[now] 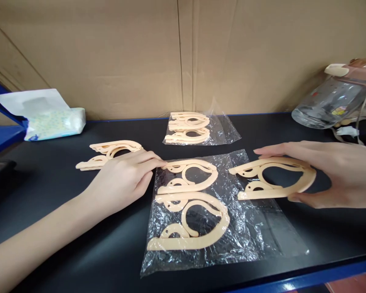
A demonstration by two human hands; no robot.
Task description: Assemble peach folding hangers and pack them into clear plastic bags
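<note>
My right hand (335,175) grips the curved end of a beige folded travel hanger (306,181) between thumb and fingers. This hanger's narrow ends lie over the right part of a clear plastic bag (244,240). Two more folded hangers show inside that bag: an upper hanger (212,179) and a lower, larger-looking hanger (213,240). At the bag's upper left corner, my left hand (131,175) pinches the edge, close to the upper hanger's tip. Beyond my left hand lies another loose beige hanger piece or pair (118,144), partly hidden by the hand.
At the back, a second clear bag (219,130) holds several folded hangers (189,128). A pack of tissues (55,122) sits back left, with a dark object (0,175) at the left edge. A transparent bottle (332,99) leans back right. Cardboard (125,53) walls the black table (64,240).
</note>
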